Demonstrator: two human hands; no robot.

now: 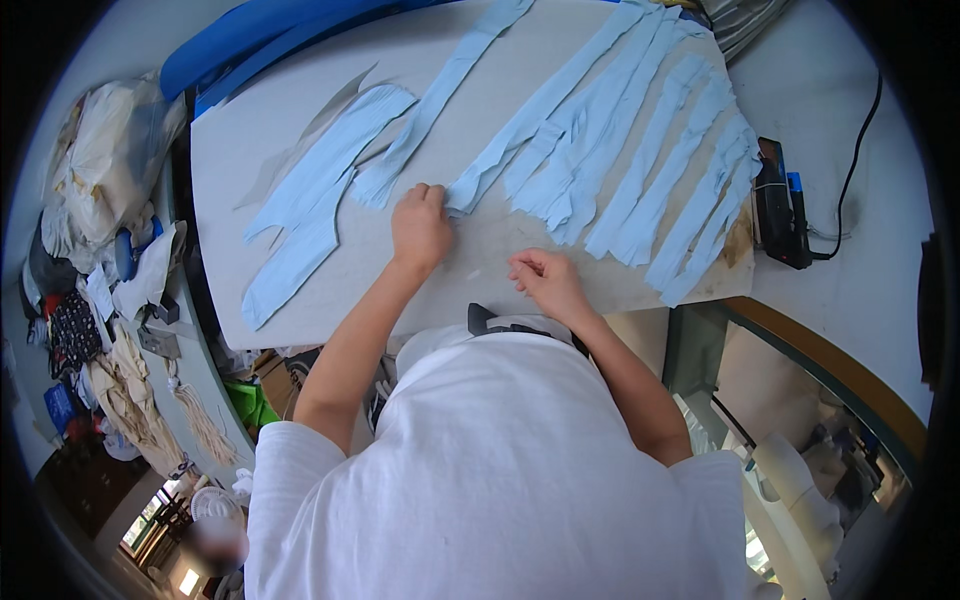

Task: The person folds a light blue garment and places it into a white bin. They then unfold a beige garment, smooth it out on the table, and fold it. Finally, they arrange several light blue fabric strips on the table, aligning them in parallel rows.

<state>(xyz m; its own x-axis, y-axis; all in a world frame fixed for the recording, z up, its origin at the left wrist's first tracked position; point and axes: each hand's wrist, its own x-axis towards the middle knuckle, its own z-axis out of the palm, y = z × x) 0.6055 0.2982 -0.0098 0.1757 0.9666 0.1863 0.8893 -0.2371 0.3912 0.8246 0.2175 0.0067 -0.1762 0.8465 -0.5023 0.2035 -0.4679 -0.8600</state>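
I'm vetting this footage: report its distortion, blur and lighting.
Head view: the brown rail bends at right; black rims the corners; a round patch at lower left is blurred; the blue strips look fairly sharp; light is soft, with the window glaring.

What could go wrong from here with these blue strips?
The left hand, at one blue strip's near end, might crease or skew it. The bunched middle strips lie against one another, so moving one could disturb others. The rightmost strips, at the table's edge, may slip off.
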